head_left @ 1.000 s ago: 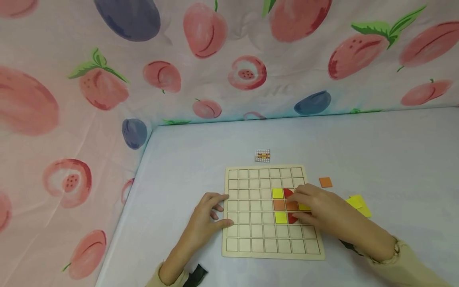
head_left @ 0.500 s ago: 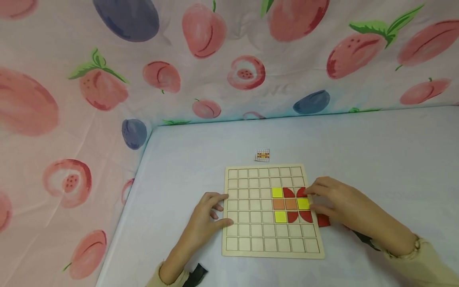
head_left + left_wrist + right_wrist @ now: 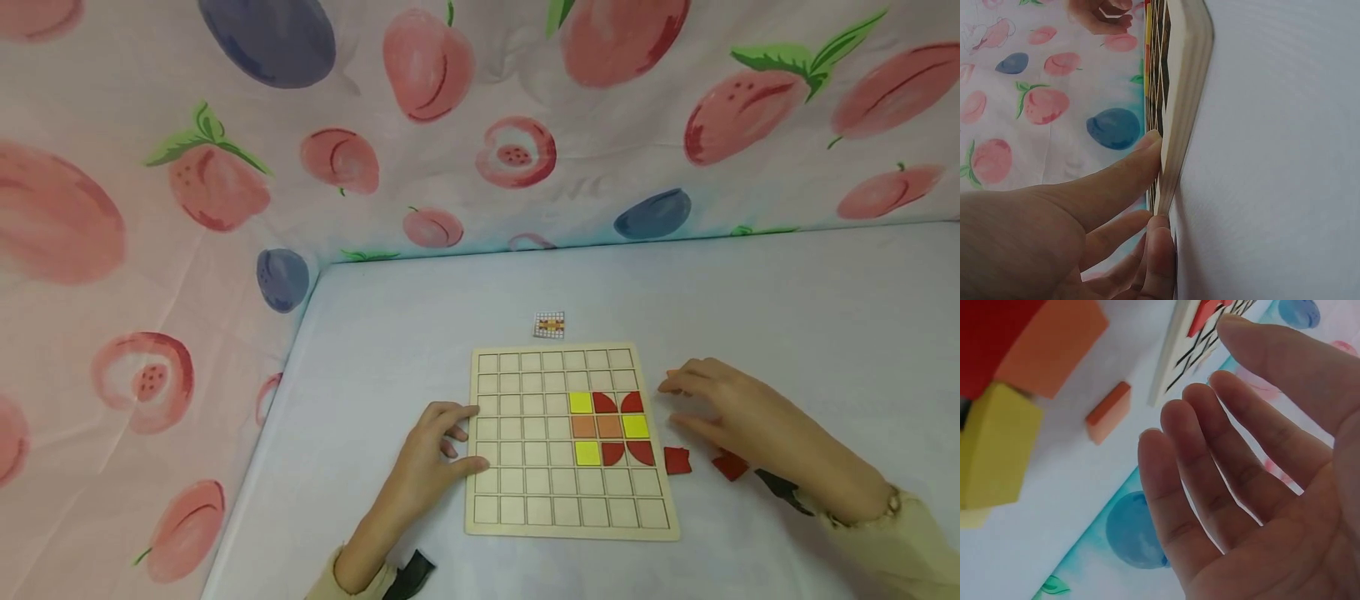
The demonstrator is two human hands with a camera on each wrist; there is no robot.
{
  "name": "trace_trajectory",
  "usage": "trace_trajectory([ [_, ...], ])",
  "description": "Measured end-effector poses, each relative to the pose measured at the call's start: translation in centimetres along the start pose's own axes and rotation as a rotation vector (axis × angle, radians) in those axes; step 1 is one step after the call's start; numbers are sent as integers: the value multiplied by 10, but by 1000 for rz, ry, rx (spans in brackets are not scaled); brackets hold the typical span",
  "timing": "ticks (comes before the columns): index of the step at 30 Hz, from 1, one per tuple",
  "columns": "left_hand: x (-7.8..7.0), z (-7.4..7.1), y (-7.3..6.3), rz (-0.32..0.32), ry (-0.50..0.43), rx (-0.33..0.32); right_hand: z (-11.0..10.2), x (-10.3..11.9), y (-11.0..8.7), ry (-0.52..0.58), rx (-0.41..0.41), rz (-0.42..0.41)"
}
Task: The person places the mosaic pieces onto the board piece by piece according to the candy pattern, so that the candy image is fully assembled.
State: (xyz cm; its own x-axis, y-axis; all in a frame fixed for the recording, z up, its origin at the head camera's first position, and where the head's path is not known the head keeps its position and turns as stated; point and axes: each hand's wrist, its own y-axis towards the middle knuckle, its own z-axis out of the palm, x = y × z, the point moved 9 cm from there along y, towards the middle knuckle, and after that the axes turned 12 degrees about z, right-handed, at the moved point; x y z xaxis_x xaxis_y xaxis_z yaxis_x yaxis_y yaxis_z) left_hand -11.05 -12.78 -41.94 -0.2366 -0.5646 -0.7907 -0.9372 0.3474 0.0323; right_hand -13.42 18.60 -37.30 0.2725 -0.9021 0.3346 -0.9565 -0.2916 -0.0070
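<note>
My left hand [image 3: 429,457] holds the left edge of a square wooden grid board [image 3: 512,485]. In the left wrist view, its thumb [image 3: 1124,181] lies on the board's face and a bent finger meets the side. Coloured tiles fill cells at the board's right: yellow squares, orange squares [image 3: 607,427] and red quarter-round tiles [image 3: 640,453]. Right of the board, my right hand [image 3: 738,412] hovers with its fingers relaxed and apart, holding nothing. An orange tile [image 3: 1107,415] lies near its fingertips, mostly hidden by the hand in the head view.
Loose red tiles [image 3: 677,461] lie on the white table beside the board. Yellow tiles [image 3: 1000,450] also show in the right wrist view, hidden by the hand from above. A small printed pattern card [image 3: 550,325] lies behind the board. A fruit-print cloth [image 3: 420,167] hangs behind.
My right hand has drawn back rightward from the board, uncovering the red quarter-round tiles and a yellow one in the rightmost column. My left hand stays at the board's edge.
</note>
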Motion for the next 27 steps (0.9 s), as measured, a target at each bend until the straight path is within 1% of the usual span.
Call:
trace_trajectory([
  [8, 0, 0, 1, 2, -1, 5, 4, -13, 10, 1, 13, 16],
  [16, 0, 0, 1, -7, -1, 7, 5, -23, 14, 17, 33, 24],
  [23, 0, 1, 0, -8, 1, 14, 11, -30, 20, -7, 63, 65],
  [27, 0, 1, 1, -2, 5, 12, 13, -32, 25, -5, 65, 74],
])
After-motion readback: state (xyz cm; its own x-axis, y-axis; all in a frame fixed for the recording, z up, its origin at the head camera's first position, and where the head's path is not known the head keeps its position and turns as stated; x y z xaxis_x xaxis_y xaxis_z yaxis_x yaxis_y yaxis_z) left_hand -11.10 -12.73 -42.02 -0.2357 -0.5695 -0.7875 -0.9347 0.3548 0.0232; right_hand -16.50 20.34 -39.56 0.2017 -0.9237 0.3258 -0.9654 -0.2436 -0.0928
